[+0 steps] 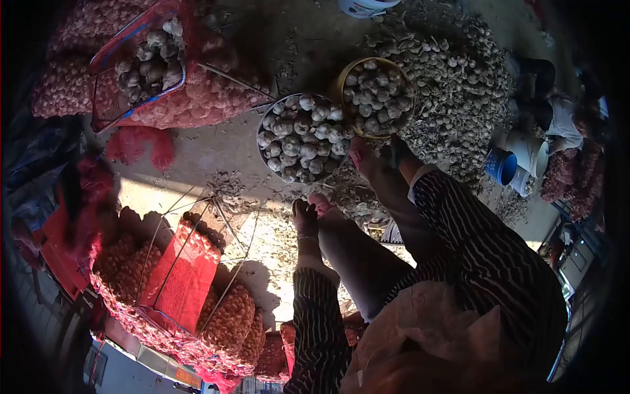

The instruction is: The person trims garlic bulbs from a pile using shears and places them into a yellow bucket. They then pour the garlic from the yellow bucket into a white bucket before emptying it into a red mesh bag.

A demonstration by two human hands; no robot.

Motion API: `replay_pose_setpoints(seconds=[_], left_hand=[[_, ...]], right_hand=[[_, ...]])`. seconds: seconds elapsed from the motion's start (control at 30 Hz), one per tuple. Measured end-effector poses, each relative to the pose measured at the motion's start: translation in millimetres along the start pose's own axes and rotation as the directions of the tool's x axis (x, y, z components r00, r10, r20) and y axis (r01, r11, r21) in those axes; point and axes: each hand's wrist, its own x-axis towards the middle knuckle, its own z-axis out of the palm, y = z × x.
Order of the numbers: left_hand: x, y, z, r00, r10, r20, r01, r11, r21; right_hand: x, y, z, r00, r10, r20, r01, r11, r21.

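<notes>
My left hand [306,218] is held low beside a pink shoe [321,203], its fingers slightly apart and nothing showing in them. In front of it stands a wide round basin [261,146] full of garlic bulbs [298,134]. My right hand [403,155] reaches to the near edge of a yellow basin [342,82], which also holds garlic bulbs [377,95]. The right fingers are in dark shadow right at that rim; whether they grip it I cannot tell. Both basins stand side by side beyond my feet.
A large garlic heap [453,98] spreads beyond the yellow basin. At upper left, a red mesh bag [197,102] gapes on a frame. Another framed red bag [180,279] stands at lower left among filled sacks [230,315]. A person [564,121] works by a blue bucket [501,165].
</notes>
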Motion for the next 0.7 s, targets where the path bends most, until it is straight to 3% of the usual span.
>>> replay_pose_setpoints(seconds=[0.03,0.07,0.1,0.13,0.17,0.2,0.23,0.27,0.33,0.37,0.4,0.43,0.5,0.53,0.57,0.63,0.7], left_hand=[[22,1,-5,0.991,-0.082,0.105,0.084,0.996,-0.013],[38,-1,1,0.988,-0.103,0.117,0.104,0.995,-0.001],[60,-10,5,0.969,0.197,0.147,-0.222,0.958,0.180],[79,-6,12,0.841,0.493,0.225,-0.541,0.774,0.328],[105,-1,18,0.834,0.489,0.255,-0.550,0.770,0.324],[102,25,24,0.990,0.049,0.136,-0.045,0.999,-0.031],[95,35,19,0.887,-0.430,0.167,0.460,0.793,-0.400],[94,44,15,0.861,-0.504,0.069,0.509,0.852,-0.121],[88,56,19,0.872,-0.487,0.050,0.490,0.869,-0.077],[93,37,13,0.879,-0.475,0.034,0.476,0.878,-0.049],[107,8,0,0.925,-0.363,0.111,0.363,0.931,0.021],[113,4,-4,0.922,-0.371,0.113,0.367,0.929,0.053],[130,3,2,0.839,-0.511,0.186,0.539,0.828,-0.156],[133,3,8,0.802,-0.593,0.073,0.596,0.783,-0.177],[137,-3,6,0.799,-0.597,0.076,0.600,0.784,-0.159],[149,-19,2,0.758,-0.522,0.390,0.650,0.652,-0.391],[153,-11,1,0.775,-0.527,0.349,0.626,0.715,-0.310]], right_hand=[[6,-5,4,1.000,-0.018,-0.008,0.018,0.998,0.063],[12,-8,5,0.999,-0.030,-0.025,0.032,0.992,0.122],[20,-6,10,0.998,-0.042,-0.049,0.050,0.981,0.185],[26,-8,13,0.996,-0.061,-0.062,0.074,0.969,0.236],[30,-9,16,0.993,-0.084,-0.081,0.103,0.953,0.286],[34,-5,16,0.991,-0.093,-0.100,0.122,0.934,0.335],[39,0,17,0.989,-0.097,-0.115,0.134,0.913,0.384],[42,1,20,0.984,-0.117,-0.131,0.163,0.889,0.429],[48,5,21,0.977,-0.146,-0.157,0.207,0.837,0.506],[47,8,24,0.973,-0.158,-0.170,0.227,0.809,0.542],[50,8,27,0.973,-0.158,-0.171,0.228,0.795,0.562],[51,19,25,0.964,-0.181,-0.194,0.262,0.756,0.599],[58,28,19,0.955,-0.201,-0.217,0.295,0.711,0.638],[61,29,17,0.950,-0.219,-0.221,0.312,0.683,0.661],[63,31,16,0.946,-0.236,-0.224,0.325,0.663,0.675],[64,34,11,0.934,-0.263,-0.240,0.355,0.621,0.699],[64,39,14,0.924,-0.287,-0.253,0.378,0.578,0.724]])
